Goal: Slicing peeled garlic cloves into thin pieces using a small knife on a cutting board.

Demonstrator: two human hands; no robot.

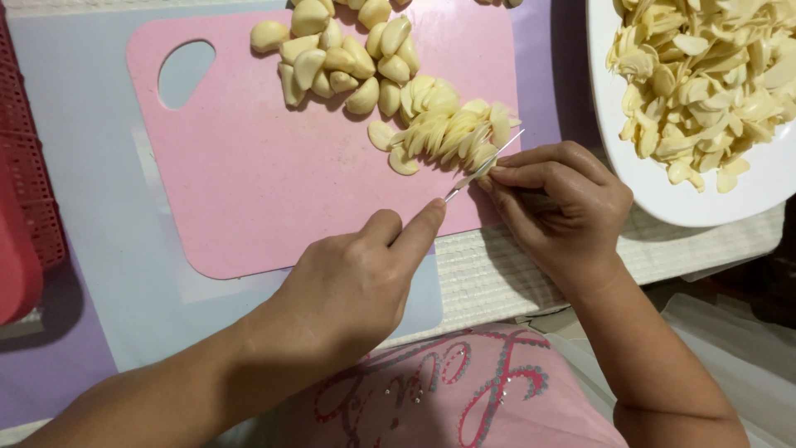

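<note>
The left hand (352, 278) grips a thin knife (483, 166), its blade slicing garlic the right hand (557, 203) pins on the pink cutting board (265, 174). Whole peeled cloves (340, 58) lie toward the board's far edge; a white plate (663, 187) of slices sits at the table's right edge.

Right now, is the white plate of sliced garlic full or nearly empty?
Full in the part that shows: the white plate carries a heaped pile of garlic slices. Its far side runs out of frame.
</note>
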